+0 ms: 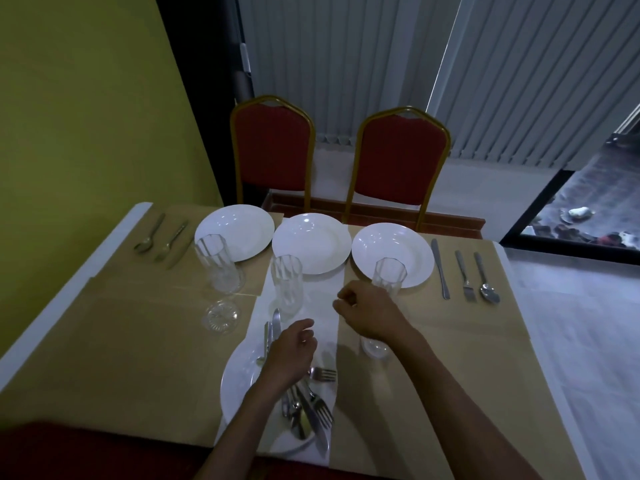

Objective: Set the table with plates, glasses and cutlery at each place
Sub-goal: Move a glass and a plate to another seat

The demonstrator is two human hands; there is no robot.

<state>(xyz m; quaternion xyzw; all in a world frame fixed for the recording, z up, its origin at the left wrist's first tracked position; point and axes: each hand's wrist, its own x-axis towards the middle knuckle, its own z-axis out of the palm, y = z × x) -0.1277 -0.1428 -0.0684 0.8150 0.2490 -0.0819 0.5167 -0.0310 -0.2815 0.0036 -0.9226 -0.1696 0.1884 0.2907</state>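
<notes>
Two bare hands are held over the near half of the tabletop (121, 341), which is covered in tan paper with a white runner down its middle. The left hand (289, 355) is lowered over the near white plate (239, 386), its fingers (304, 329) curled loosely; whether any of the cutlery beneath is grasped cannot be told. A heap of steel knives, forks and spoons (308, 407) is seen lying on that plate. The right hand (367, 313) is raised beside a clear tumbler (388, 275), its fingers (344, 299) clenched and apparently empty.

Three round white plates (311, 242) are lined along the far edge, each with a clear glass just before it. Cutlery is laid at the far left (161, 237) and far right (464, 271). Two red padded chairs with gold frames (398, 161) are set beyond, before grey vertical blinds and a yellow-green wall.
</notes>
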